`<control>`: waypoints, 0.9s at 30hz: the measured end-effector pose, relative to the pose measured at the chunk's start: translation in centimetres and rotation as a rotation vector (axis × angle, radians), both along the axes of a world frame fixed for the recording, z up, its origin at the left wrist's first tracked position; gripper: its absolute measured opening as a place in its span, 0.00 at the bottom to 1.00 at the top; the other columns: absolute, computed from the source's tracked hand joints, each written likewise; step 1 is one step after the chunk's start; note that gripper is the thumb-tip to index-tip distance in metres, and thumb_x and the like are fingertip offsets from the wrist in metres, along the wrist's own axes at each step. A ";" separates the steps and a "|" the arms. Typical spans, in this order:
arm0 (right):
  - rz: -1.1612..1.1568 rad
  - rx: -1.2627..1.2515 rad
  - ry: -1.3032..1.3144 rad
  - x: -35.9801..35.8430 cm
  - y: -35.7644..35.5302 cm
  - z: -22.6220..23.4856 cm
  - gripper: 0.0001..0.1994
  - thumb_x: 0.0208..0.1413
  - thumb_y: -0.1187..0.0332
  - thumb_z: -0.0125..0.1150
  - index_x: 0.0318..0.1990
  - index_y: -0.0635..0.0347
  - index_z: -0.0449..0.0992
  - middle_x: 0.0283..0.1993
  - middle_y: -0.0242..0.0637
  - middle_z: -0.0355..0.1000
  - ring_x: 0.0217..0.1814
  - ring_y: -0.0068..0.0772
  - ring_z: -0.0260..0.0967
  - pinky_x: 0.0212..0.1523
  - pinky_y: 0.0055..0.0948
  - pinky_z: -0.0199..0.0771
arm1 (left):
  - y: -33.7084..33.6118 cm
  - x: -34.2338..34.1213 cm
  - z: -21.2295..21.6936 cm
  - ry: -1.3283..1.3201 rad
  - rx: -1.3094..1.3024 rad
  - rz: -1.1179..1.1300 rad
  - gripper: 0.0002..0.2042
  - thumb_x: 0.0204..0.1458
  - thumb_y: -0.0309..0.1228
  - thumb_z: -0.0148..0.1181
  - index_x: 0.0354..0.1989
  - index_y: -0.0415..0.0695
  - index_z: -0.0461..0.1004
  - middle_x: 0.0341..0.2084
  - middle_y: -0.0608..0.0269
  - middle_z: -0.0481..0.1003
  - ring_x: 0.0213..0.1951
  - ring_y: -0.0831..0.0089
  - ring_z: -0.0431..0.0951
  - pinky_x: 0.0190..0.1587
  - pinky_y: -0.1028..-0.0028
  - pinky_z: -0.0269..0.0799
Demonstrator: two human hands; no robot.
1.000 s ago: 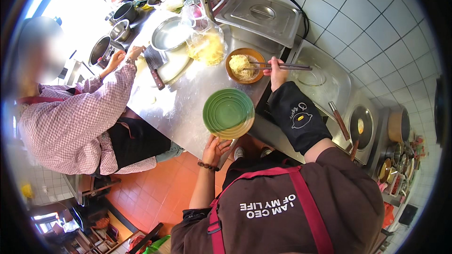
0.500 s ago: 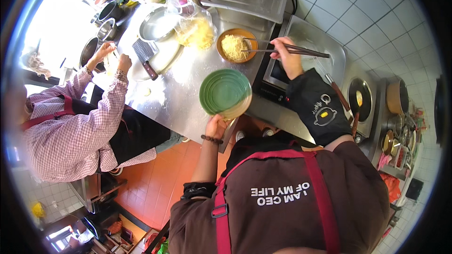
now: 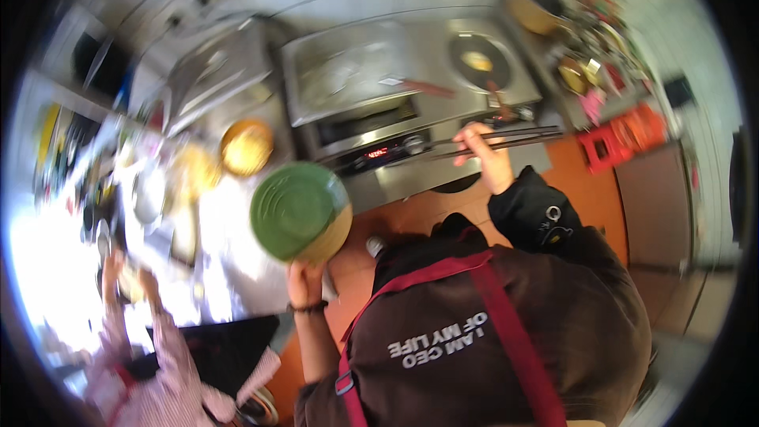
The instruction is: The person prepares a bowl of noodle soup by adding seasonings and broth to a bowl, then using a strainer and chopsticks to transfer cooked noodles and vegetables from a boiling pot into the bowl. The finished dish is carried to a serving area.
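My left hand (image 3: 307,285) grips the rim of a green and tan bowl (image 3: 294,209) at its near edge; nothing shows inside the bowl. A pair of long dark chopsticks (image 3: 522,137) is pinched in my right hand (image 3: 485,156), their tips pointing left over the front of the cooker. Left of the green bowl and beyond it, an orange-brown bowl (image 3: 247,147) with pale yellow noodles stands on the steel counter. The chopsticks are apart from it. Motion blurs much of the picture.
Past my right hand, a steel basin of liquid (image 3: 348,71) is set beside a frying pan (image 3: 481,62) with a yellow piece in it. A lidded steel container (image 3: 217,71) is at the back left. A co-worker (image 3: 150,364) works at the left; a red crate (image 3: 624,136) is at right.
My view has swung right toward the cooker. The chopsticks have left the noodles and are now over the cooker's front edge. The green bowl stays in my left hand.
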State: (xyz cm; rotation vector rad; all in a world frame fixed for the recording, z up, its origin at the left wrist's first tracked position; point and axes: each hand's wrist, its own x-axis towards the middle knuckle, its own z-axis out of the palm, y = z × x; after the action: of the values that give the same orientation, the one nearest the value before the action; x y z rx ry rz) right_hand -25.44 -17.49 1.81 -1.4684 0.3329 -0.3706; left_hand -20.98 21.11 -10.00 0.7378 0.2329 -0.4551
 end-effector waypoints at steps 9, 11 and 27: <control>-0.460 -0.020 -0.097 -19.5 -11.7 1.7 0.17 0.59 0.60 0.45 0.27 0.65 0.69 0.22 0.32 0.62 0.20 0.24 0.64 0.24 0.21 0.67 | -15.6 -7.6 6.5 0.043 -0.085 -0.305 0.23 0.40 0.24 0.50 0.51 0.42 0.61 0.49 0.57 0.65 0.50 0.60 0.67 0.52 0.58 0.65; -0.512 -0.099 -0.084 -24.5 -15.2 1.5 0.15 0.59 0.63 0.46 0.28 0.67 0.70 0.26 0.33 0.63 0.24 0.24 0.66 0.26 0.21 0.68 | -20.8 -10.1 7.7 0.066 -0.178 -0.340 0.24 0.39 0.24 0.50 0.50 0.42 0.62 0.49 0.57 0.65 0.51 0.60 0.66 0.52 0.57 0.65; -0.606 -1.121 0.085 -37.8 -38.3 0.4 0.06 0.46 0.75 0.55 0.33 0.57 0.70 0.32 0.38 0.63 0.32 0.42 0.67 0.30 0.33 0.69 | -54.1 -19.2 12.7 -0.039 -0.225 -0.661 0.26 0.40 0.26 0.50 0.52 0.42 0.59 0.50 0.53 0.64 0.51 0.57 0.67 0.52 0.56 0.67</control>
State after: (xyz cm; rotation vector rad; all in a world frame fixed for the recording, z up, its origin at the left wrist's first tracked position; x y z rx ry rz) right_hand -63.28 -55.74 2.25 -2.4668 0.7065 -1.1021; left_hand -40.21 -32.96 2.67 0.5890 -0.1086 -1.0743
